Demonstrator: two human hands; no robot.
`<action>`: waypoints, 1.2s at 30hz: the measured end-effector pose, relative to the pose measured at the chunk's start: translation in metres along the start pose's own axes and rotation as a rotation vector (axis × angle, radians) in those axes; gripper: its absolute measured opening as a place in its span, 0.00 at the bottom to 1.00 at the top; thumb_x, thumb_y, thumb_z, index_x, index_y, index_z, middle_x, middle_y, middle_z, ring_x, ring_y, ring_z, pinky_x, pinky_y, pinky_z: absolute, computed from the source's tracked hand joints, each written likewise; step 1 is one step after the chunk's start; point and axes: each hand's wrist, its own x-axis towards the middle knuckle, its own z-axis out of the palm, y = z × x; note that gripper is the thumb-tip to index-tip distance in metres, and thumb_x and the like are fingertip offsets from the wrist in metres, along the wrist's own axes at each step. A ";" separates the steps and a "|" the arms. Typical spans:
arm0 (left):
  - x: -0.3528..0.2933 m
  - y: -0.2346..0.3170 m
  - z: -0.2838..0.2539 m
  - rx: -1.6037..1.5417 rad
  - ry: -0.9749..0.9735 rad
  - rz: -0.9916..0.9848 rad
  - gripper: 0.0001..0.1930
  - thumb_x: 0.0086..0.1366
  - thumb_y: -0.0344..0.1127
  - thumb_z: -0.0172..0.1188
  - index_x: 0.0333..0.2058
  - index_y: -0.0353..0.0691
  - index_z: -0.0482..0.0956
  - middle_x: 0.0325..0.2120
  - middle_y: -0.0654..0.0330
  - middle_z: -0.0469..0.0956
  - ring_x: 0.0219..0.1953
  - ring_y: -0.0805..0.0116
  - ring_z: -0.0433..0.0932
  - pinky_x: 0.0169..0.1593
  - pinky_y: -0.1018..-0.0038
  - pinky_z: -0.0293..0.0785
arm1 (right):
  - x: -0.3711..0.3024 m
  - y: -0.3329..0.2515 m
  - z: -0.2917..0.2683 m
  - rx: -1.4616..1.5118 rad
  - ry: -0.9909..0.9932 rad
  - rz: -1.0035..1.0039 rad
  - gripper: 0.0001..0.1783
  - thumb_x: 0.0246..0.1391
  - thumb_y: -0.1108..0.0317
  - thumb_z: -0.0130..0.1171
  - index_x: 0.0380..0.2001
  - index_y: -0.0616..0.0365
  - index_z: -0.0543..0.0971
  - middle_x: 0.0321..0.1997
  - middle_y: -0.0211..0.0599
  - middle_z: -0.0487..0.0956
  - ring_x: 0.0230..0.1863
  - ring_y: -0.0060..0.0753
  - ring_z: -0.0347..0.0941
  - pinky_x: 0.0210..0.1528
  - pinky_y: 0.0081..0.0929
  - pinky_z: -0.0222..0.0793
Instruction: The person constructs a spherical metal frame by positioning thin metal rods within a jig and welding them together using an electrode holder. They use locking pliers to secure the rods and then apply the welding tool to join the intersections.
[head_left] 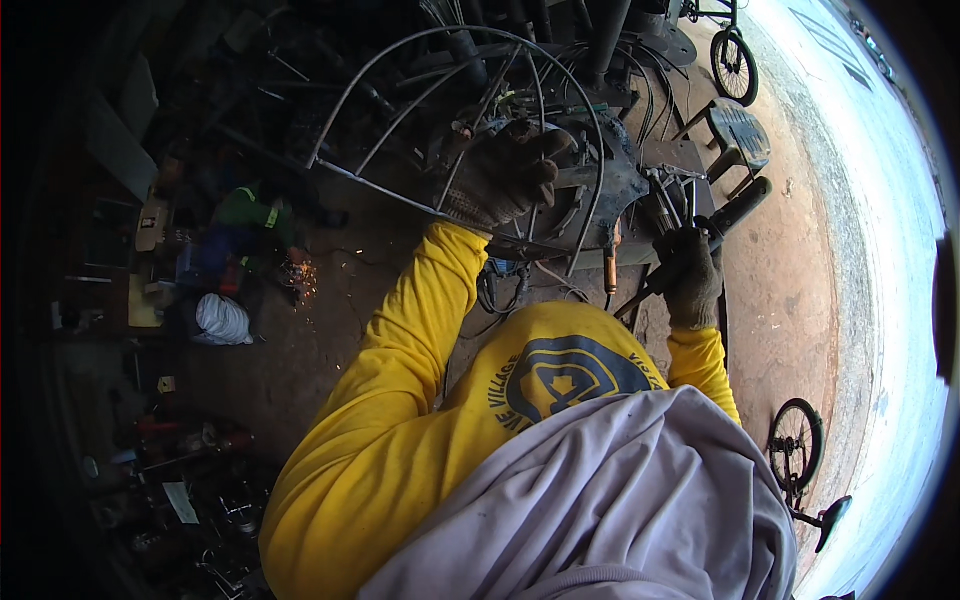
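Observation:
A half-round frame of thin metal rods (345,172), with a straight bar along one side and inner spokes, is tilted over the workbench. My left hand (500,180), in a dark knit glove, is curled around one of its inner rods; the fingers partly hide the grip. To the right, my right hand (692,278), also gloved, is closed around a dark hammer-like tool (741,204) with a thick cylindrical end. Its exact kind is unclear. Beneath the frame lies a dark, rounded metal plate (622,178). An orange-handled tool (611,262) hangs by the bench edge.
Cables and metal pieces crowd the bench's far side. A plastic chair (738,135) stands beyond it, with a bicycle wheel (734,68) farther back and another bicycle (796,445) at lower right. At left, a crouching person in green (245,210) works amid sparks (300,278).

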 end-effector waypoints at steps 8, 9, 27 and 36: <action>0.000 -0.005 0.008 0.097 0.074 0.027 0.39 0.63 0.64 0.54 0.60 0.35 0.73 0.68 0.38 0.60 0.57 0.49 0.72 0.57 0.52 0.70 | 0.003 0.001 -0.002 0.055 -0.049 -0.003 0.17 0.69 0.59 0.53 0.56 0.55 0.70 0.37 0.32 0.76 0.38 0.29 0.75 0.42 0.31 0.75; -0.001 -0.005 0.006 0.096 0.074 0.029 0.39 0.63 0.64 0.54 0.60 0.35 0.73 0.68 0.38 0.60 0.57 0.49 0.72 0.57 0.52 0.70 | 0.002 0.000 0.001 0.047 -0.017 0.005 0.17 0.69 0.60 0.53 0.56 0.55 0.70 0.38 0.31 0.76 0.38 0.29 0.75 0.42 0.31 0.75; -0.006 0.103 0.059 0.900 -0.029 0.097 0.24 0.64 0.50 0.61 0.52 0.40 0.77 0.63 0.39 0.66 0.59 0.44 0.73 0.59 0.53 0.73 | 0.011 -0.002 0.007 0.010 -0.070 -0.052 0.17 0.69 0.62 0.54 0.56 0.53 0.70 0.39 0.29 0.76 0.36 0.26 0.73 0.38 0.26 0.72; 0.008 0.093 0.112 2.346 0.247 0.324 0.24 0.48 0.30 0.69 0.47 0.41 0.78 0.57 0.50 0.71 0.61 0.54 0.72 0.61 0.60 0.73 | 0.007 -0.002 0.001 -0.050 0.035 -0.026 0.17 0.68 0.59 0.55 0.55 0.53 0.71 0.38 0.29 0.76 0.36 0.27 0.74 0.39 0.29 0.74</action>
